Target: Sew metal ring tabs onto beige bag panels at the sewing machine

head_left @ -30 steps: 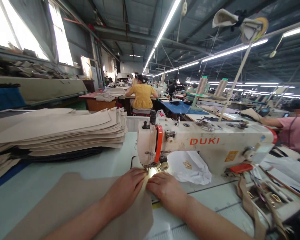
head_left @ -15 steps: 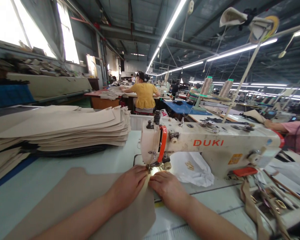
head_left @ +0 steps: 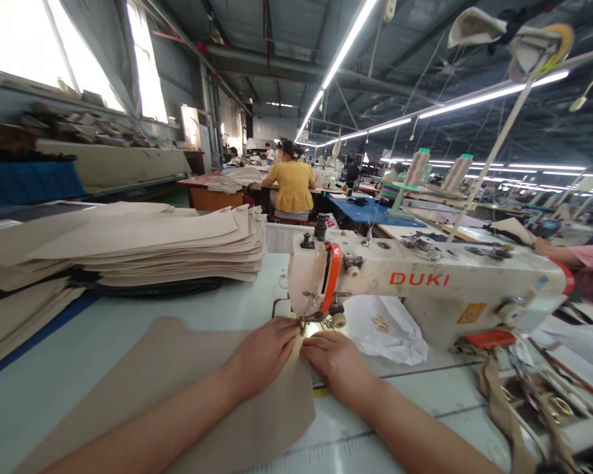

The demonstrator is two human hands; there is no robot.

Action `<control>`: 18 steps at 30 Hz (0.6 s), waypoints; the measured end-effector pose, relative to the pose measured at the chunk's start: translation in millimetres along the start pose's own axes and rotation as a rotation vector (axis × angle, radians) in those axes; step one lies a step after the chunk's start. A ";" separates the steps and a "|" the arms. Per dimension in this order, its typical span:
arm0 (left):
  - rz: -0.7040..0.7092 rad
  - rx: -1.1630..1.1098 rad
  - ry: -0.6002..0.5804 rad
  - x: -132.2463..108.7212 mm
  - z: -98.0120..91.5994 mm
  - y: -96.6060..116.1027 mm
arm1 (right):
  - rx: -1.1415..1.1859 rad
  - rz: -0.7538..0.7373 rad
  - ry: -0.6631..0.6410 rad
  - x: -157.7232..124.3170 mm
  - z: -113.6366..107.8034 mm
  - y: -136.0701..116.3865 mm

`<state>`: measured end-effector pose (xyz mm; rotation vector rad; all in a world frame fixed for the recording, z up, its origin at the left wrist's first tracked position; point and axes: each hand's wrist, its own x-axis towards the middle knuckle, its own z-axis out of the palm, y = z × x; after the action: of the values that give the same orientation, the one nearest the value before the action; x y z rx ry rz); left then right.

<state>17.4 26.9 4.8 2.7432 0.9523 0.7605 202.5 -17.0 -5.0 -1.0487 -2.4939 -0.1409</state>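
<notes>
A beige fabric piece [head_left: 178,375] lies flat on the pale sewing table [head_left: 103,329] in front of a white DUKI sewing machine [head_left: 425,289]. My left hand [head_left: 259,355] rests on the fabric with its fingers curled, fingertips at the presser foot [head_left: 309,320]. My right hand [head_left: 338,362] lies beside it, fingers bent and pressing the fabric's edge just right of the needle. Both hands nearly touch each other under the machine's lamp.
A tall stack of beige cut pieces [head_left: 143,243] sits at the left rear of the table. A white plastic bag [head_left: 385,329] lies behind the machine head. Straps with metal buckles [head_left: 534,401] lie at the right. A person in yellow [head_left: 292,187] sits ahead; another person's arm [head_left: 568,253] is at right.
The view has shifted slightly, so machine and hands sit a little higher and further right. Both hands stay at the presser foot on the fabric.
</notes>
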 end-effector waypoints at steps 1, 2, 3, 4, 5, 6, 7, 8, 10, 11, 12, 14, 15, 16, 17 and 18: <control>-0.015 0.001 -0.008 -4.1 -1.9 0.6 | 0.010 -0.024 0.012 -0.2 0.6 -1.0; -0.032 0.001 -0.020 -10.2 -4.7 1.7 | 0.027 -0.056 0.029 -0.5 1.1 -2.4; -0.048 0.001 -0.031 -18.0 -8.1 3.5 | 0.047 -0.087 0.051 -0.8 1.5 -4.2; -0.060 0.001 -0.041 -27.2 -11.9 6.0 | 0.068 -0.114 0.076 -1.2 1.6 -6.3; -0.068 0.001 -0.048 -37.0 -15.9 9.0 | 0.086 -0.133 0.102 -1.5 1.4 -8.6; -0.073 0.000 -0.053 -46.7 -19.9 12.3 | 0.097 -0.141 0.125 -1.8 0.9 -11.2; -0.079 -0.003 -0.057 -55.5 -23.5 15.5 | 0.099 -0.142 0.138 -2.1 0.1 -13.7; -0.089 -0.009 -0.057 -62.8 -26.6 18.4 | 0.094 -0.140 0.142 -2.4 -1.0 -16.2; -0.108 -0.037 -0.063 -72.0 -30.9 22.0 | 0.068 -0.142 0.133 -2.9 -3.5 -20.5; -0.118 -0.060 -0.065 -73.6 -32.0 22.6 | 0.050 -0.143 0.131 -3.3 -4.5 -22.0; -0.131 -0.085 -0.066 -73.6 -32.6 22.7 | 0.031 -0.144 0.137 -3.8 -5.2 -22.9; -0.175 -0.133 -0.055 -69.7 -32.5 22.5 | -0.013 -0.153 0.164 -5.2 -5.9 -23.8; -0.205 -0.151 -0.041 -66.6 -32.0 22.6 | -0.033 -0.162 0.180 -5.8 -6.5 -24.5; -0.240 -0.163 -0.022 -63.3 -31.5 23.2 | -0.046 -0.174 0.189 -6.3 -8.0 -26.0; -0.274 -0.168 -0.004 -60.0 -30.9 24.1 | -0.046 -0.182 0.194 -6.4 -11.0 -29.2; -0.302 -0.168 0.007 -56.9 -30.3 25.3 | -0.027 -0.182 0.197 -6.1 -16.3 -34.4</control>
<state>-22.4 -28.9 14.5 2.3819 1.2076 0.7568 187.8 -49.6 9.6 -0.7759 -2.4089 -0.3171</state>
